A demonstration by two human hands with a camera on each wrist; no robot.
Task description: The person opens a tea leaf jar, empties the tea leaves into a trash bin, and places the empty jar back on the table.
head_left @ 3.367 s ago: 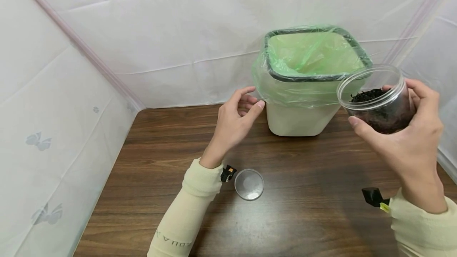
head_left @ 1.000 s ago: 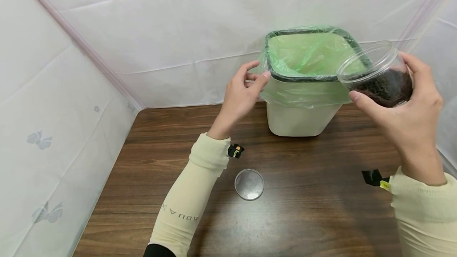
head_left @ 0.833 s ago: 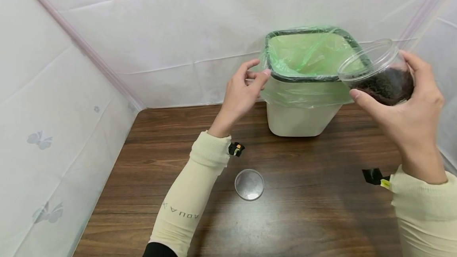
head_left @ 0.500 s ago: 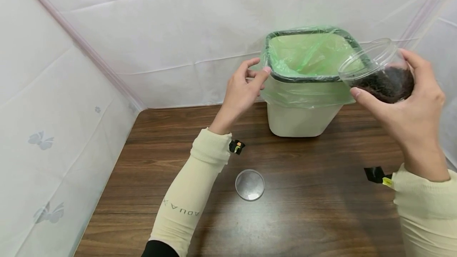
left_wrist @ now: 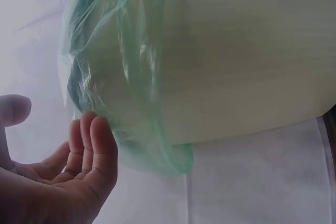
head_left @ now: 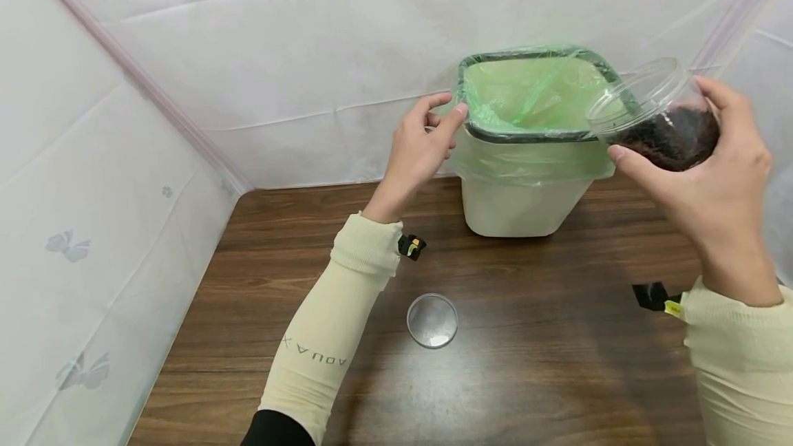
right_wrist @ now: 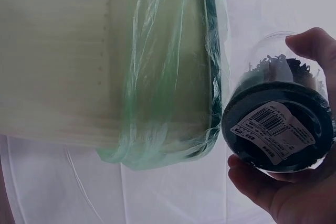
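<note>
While the empty left hand (head_left: pixel 416 145) is curving beside a bag-lined wastebin (head_left: pixel 526 205), the right hand (head_left: pixel 723 188) is gripping a jar (head_left: pixel 659 114) of dark shreds (head_left: pixel 678 140), tilted seemingly to face it.

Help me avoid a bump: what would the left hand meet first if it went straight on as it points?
Likely the bag folded over the bin, just beyond the left hand; whether they touch is unclear.

Bin (head_left: pixel 523 208) on table (head_left: pixel 526 349), lid (head_left: pixel 432 321) before it, jar (head_left: pixel 675 133) at bin's right.
</note>
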